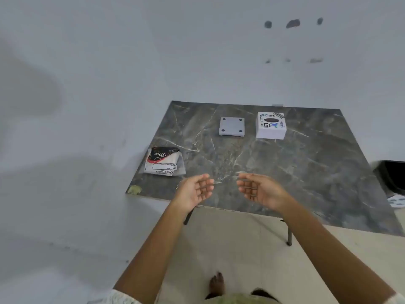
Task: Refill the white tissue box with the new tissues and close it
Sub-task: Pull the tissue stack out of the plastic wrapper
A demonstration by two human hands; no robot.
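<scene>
The white tissue box [271,126] stands at the far right of a dark marble table [306,167], stickers and a dark oval opening on its top. To its left lies a flat grey square panel [231,126] with a round pad in each corner. A plastic pack of new tissues [164,161] with a black and red label rests near the table's left edge. My left hand [195,190] and my right hand [258,189] hover above the near edge, palms facing each other, fingers apart, holding nothing.
A pale wall runs along the left and back of the table. A black bin [392,176] stands beyond the right edge, with a printed sheet [396,201] beside it. Thin dark table legs [289,235] and my bare foot [217,284] show on the tiled floor.
</scene>
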